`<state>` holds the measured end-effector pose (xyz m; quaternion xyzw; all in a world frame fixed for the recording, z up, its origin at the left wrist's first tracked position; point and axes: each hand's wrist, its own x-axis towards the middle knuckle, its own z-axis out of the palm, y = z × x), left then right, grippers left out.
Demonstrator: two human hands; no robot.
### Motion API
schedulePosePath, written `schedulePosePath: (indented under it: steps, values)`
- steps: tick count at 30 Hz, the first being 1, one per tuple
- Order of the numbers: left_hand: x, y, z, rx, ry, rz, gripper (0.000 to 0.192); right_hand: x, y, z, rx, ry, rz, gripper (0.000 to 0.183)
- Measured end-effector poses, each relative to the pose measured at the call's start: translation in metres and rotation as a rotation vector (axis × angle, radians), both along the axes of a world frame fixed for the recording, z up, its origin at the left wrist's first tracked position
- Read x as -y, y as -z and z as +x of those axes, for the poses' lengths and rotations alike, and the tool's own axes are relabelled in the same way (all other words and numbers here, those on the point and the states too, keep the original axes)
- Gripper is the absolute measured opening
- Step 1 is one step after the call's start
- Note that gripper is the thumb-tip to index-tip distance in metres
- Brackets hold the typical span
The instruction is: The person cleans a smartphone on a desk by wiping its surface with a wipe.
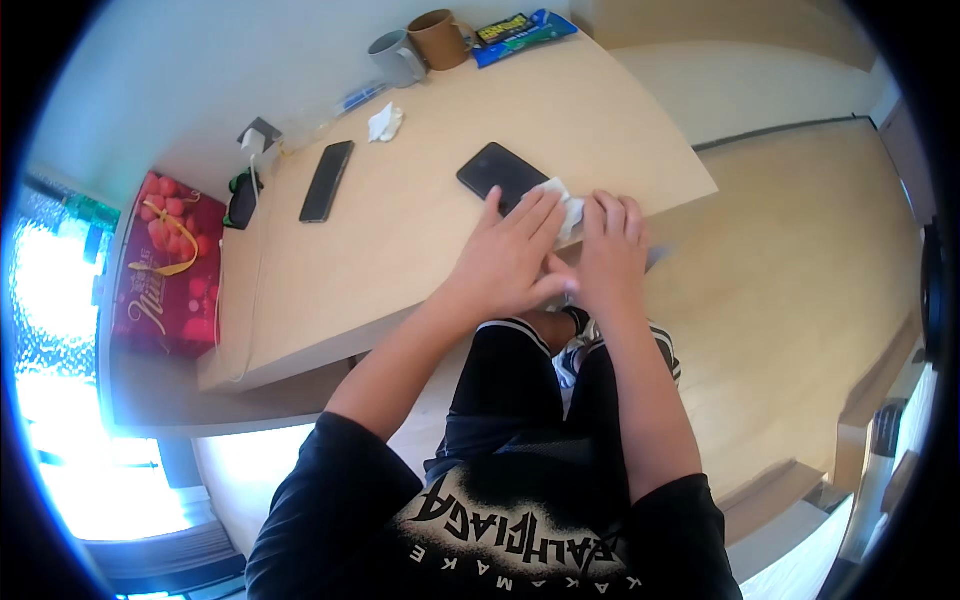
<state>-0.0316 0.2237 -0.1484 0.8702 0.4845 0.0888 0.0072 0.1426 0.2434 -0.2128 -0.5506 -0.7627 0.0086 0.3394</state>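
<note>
A dark smartphone [501, 171] lies on the light wood desk, its near end covered by my left hand [508, 259]. The fingers of that hand reach over the phone's edge and over a crumpled white tissue [571, 217]. My right hand [613, 251] is bent at the desk's front edge, its fingertips at the tissue's right side. Its thumb and palm are mostly hidden, so its grip on the tissue is not visible. The left thumb points towards the right hand, and the two hands nearly meet below the tissue.
A second smartphone [327, 181] and another crumpled tissue [385, 122] lie on the desk [390, 217]. Along the wall stand a grey mug [396, 58], a brown mug [439, 41] and a blue packet [525, 37]. A white cable [256, 247] hangs beside a red gift bag [169, 266].
</note>
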Motion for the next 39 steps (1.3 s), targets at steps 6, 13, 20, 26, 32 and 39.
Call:
schedulePosePath:
  steps: [6,13,20,26,32,39]
  values:
    - [-0.003,0.012,-0.057,-0.087,-0.247,0.114,0.081,0.0,-0.006,-0.009,-0.056,-0.029,0.048,0.081]
    - [-0.045,0.0,-0.02,0.016,-0.135,0.068,0.085,0.0,-0.01,0.004,-0.005,-0.008,-0.058,0.083]
    - [0.0,0.006,-0.034,-0.038,0.092,0.127,0.086,0.011,-0.009,0.007,-0.104,-0.024,0.07,0.083]
    - [-0.043,0.003,-0.043,0.067,-0.247,0.102,0.07,0.014,-0.017,0.006,-0.147,-0.028,0.075,0.082]
    - [-0.027,0.011,-0.026,0.042,-0.087,0.18,0.064,0.014,-0.02,0.015,-0.143,-0.106,0.098,0.073]
    - [-0.02,0.02,-0.035,0.132,-0.141,0.196,0.055,0.093,-0.11,0.042,-0.959,-0.573,-0.082,0.021]
